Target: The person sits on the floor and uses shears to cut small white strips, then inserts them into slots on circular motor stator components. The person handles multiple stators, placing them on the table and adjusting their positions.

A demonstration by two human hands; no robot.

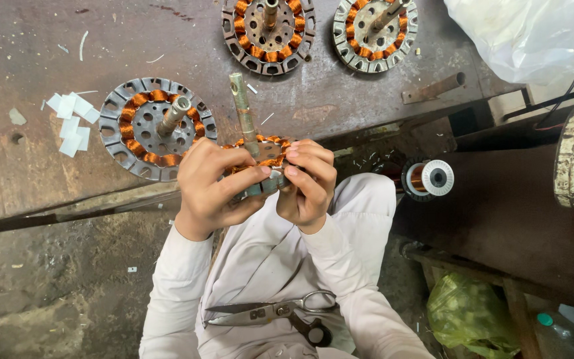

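My left hand (208,189) and my right hand (308,183) both grip a round motor stator (268,149) with copper windings, held at the bench edge. Its metal shaft (242,106) sticks up and away from me. My fingers cover most of the stator's near rim. A pair of scissors (275,312) lies on my lap below the hands.
Three more wound stators rest on the worn metal bench: one left of my hands (155,127), two at the back (268,30) (375,30). White paper slips (71,123) lie at left. A copper wire spool (428,178), a plastic sheet (533,36) and a green bag (468,312) sit right.
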